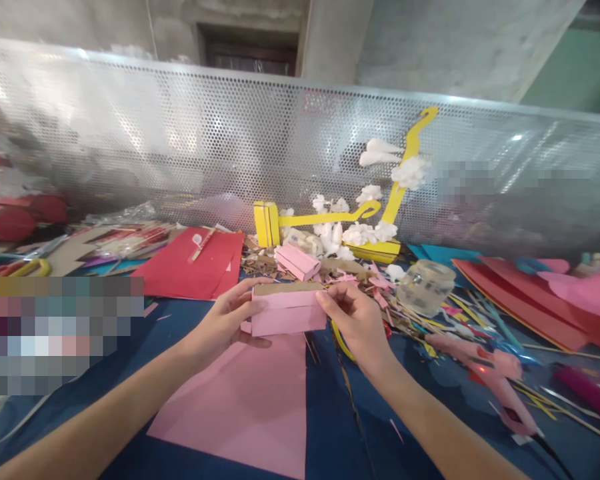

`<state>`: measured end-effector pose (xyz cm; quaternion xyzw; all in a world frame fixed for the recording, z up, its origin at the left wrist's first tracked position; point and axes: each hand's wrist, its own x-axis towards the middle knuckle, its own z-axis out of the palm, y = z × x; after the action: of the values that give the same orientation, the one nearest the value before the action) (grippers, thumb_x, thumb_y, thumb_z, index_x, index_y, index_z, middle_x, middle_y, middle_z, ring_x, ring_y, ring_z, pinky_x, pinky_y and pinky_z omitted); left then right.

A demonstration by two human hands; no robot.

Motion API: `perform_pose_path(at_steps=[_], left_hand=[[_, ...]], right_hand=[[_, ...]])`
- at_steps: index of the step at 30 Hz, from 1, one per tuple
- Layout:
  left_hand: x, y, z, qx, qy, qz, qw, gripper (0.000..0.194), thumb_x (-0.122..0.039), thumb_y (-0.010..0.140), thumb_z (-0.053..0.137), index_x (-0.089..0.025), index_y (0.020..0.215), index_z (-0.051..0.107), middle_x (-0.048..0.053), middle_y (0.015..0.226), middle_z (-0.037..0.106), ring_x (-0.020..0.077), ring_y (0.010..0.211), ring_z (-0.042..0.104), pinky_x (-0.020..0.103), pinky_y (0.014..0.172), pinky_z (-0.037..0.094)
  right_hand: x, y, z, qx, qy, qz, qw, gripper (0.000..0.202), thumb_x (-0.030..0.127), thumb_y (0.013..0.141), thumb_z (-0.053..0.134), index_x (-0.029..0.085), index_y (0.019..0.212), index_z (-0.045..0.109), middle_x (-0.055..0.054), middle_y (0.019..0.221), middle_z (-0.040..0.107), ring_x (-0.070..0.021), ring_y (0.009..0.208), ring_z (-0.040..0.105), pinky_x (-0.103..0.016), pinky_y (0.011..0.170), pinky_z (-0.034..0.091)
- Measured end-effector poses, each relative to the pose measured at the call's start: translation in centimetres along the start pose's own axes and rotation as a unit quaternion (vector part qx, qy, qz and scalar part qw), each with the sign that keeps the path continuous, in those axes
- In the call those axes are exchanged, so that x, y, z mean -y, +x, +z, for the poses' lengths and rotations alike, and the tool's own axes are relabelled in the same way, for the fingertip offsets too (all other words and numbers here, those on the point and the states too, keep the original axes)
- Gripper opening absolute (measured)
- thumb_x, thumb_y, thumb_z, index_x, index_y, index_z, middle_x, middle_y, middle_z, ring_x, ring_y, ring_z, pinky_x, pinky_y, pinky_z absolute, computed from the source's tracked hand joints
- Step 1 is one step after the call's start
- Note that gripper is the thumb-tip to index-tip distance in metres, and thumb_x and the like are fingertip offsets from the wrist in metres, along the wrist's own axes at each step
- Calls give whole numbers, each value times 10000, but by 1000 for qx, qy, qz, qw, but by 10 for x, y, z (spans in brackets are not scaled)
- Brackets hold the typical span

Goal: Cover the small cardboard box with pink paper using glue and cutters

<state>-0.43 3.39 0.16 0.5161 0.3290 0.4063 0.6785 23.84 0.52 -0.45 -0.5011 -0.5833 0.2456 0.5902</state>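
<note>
Between both hands is a small cardboard box partly covered in pink paper (289, 317), with a brown cardboard strip showing along its top. My left hand (234, 313) grips its left end, thumb on the front and fingers behind and below. At the right end, my right hand (353, 313) pinches the upper corner between thumb and index finger. Below the box a large pink paper sheet (250, 400) lies on the blue tabletop. Just behind it rests another pink paper-covered piece (299, 260). A yellow-handled tool (343, 340), partly hidden, lies beside my right wrist.
A pink glue gun (480, 367) with a lit red light lies on the right, near a large tape roll (427, 287). Red sheets (190, 263) lie left. Yellow paper shapes with white fluff (390, 200) stand before a perforated metal panel (205, 140). Paper scraps are scattered between.
</note>
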Motion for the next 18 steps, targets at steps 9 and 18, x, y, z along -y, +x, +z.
perform_pose_path(at_steps=[9,18], left_hand=[[-2,0,-2,2,22,18,1000,498,-405,883,775,-340,1353,624,65,1141,678,215,839,703,456,695,695],[-7,-3,0,-1,34,17,999,474,-409,877,770,-323,1326,646,91,1224,687,206,790,707,447,681,692]], right_hand=[[-1,-1,0,3,20,2,1000,322,484,862,753,212,766,610,27,681,579,-139,618,500,-268,576,387],[-6,-1,2,-7,23,1,1000,298,489,871,761,219,864,637,9,762,608,-151,675,540,-271,604,439]])
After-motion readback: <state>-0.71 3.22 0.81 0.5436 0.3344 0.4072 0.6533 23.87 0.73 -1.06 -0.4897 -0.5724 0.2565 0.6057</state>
